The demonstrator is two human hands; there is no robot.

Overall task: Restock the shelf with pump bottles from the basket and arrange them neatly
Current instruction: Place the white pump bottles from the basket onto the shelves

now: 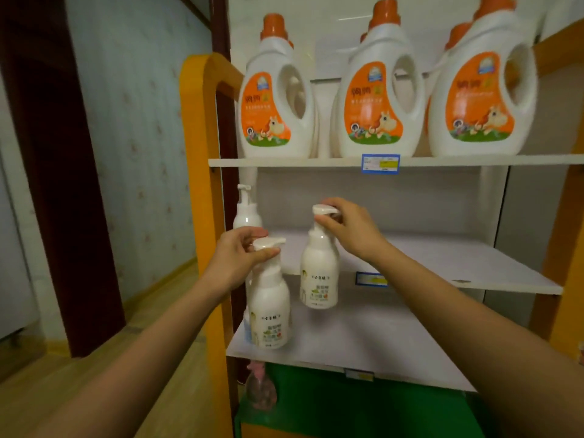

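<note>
My left hand (235, 260) grips the pump head of a white pump bottle (270, 314), which hangs in front of the left end of the lower white shelf (363, 343). My right hand (350, 230) holds a second white pump bottle (319, 273) by its pump head, in the air before the front edge of the middle shelf (458, 263). A third white pump bottle (246, 210) stands at the far left of the middle shelf, partly hidden by my left hand. The basket is out of view.
Three big white detergent jugs with orange caps (376, 90) fill the top shelf (316, 161). An orange side panel (199, 184) borders the unit on the left. A green base (347, 406) lies below. A small pink-topped bottle (259, 387) hangs under the lower shelf.
</note>
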